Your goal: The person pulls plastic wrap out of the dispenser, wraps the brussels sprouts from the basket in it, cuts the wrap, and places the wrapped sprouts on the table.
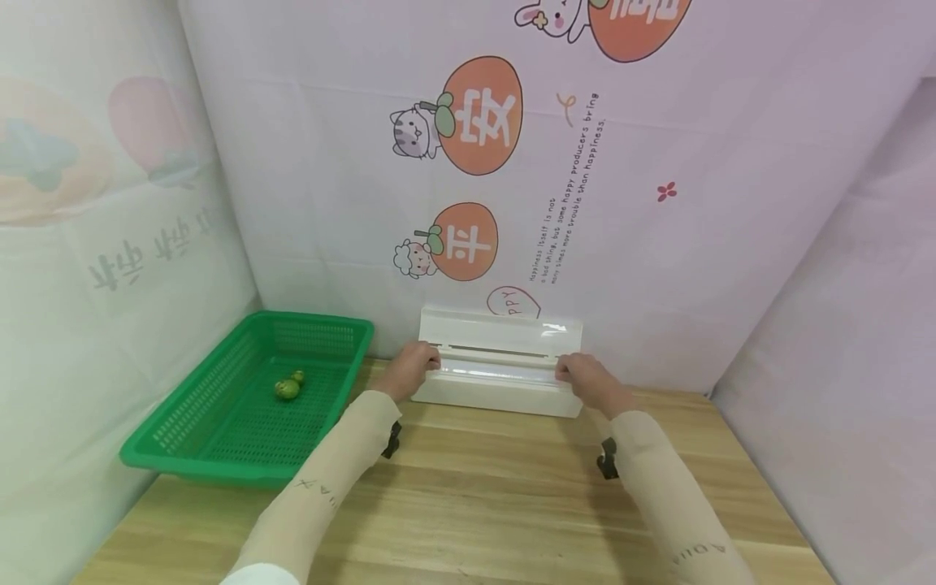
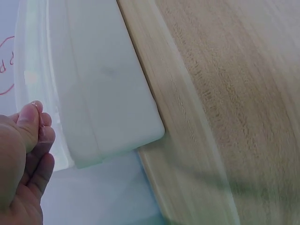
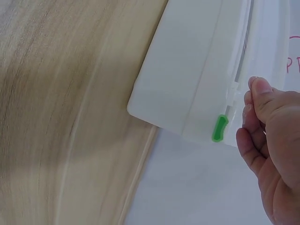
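A white cling film dispenser (image 1: 497, 396) stands against the back wall, its lid (image 1: 504, 329) raised. Shiny clear cling film (image 1: 500, 373) stretches across the box between both hands. At the left end, my left hand (image 1: 409, 371) pinches the film's edge between thumb and fingers; a clear bit shows at the fingertips in the left wrist view. My right hand (image 1: 594, 383) pinches at the opposite end, thumb against the fingers, with film faintly visible there. Near it, a green cutter slider (image 3: 219, 128) sits on the dispenser's track in the right wrist view.
To the left, a green plastic basket (image 1: 164, 465) holds small green fruits (image 1: 288, 389). Wooden tabletop (image 1: 483, 504) extends in front of the dispenser. Printed white cloth (image 1: 351, 203) hangs close behind, and more cloth encloses both sides.
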`<state>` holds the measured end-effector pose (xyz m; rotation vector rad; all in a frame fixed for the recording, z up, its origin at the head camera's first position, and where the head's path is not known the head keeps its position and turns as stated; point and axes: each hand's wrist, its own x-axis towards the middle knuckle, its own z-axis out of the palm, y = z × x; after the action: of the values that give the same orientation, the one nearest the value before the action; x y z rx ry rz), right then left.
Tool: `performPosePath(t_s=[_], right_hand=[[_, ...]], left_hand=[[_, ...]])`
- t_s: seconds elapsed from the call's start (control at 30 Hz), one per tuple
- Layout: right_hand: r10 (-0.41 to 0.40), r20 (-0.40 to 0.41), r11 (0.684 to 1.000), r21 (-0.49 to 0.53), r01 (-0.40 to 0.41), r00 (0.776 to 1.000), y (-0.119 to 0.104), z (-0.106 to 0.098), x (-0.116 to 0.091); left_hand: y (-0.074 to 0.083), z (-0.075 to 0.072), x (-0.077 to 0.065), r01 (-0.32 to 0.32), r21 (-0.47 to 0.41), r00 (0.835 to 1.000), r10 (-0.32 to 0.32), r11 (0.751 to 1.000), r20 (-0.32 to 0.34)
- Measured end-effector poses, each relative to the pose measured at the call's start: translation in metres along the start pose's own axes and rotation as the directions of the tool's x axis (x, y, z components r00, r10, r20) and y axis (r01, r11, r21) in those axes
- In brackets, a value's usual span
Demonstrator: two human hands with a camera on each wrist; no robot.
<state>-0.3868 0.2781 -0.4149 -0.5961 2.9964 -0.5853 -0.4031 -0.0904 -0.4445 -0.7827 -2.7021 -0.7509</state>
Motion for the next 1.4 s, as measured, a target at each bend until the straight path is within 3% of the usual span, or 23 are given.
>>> performPosePath(t_s=[0.33,0.87,1.4], right_hand=[[-0.103,-0.01,0.993,-0.055,0.102,0.995,-0.009,-0.011,-0.014],[-0.109,-0.02,0.99,-0.088,0.107,0.994,-0.022,-0.034,-0.034],[-0.206,-0.08,0.963,-0.191,0.187,0.975,-0.048,-0.053,-0.067]], left_hand=[[0.014,-0.018,-0.007,-0.028,0.017,0.999,0.028,0.999,0.041],[0.032,-0.044,-0.019,0.023,0.035,0.998,-0.025,0.999,0.058],[0.052,-0.066,-0.046,-0.128,0.129,0.99,0.133,0.983,-0.037]])
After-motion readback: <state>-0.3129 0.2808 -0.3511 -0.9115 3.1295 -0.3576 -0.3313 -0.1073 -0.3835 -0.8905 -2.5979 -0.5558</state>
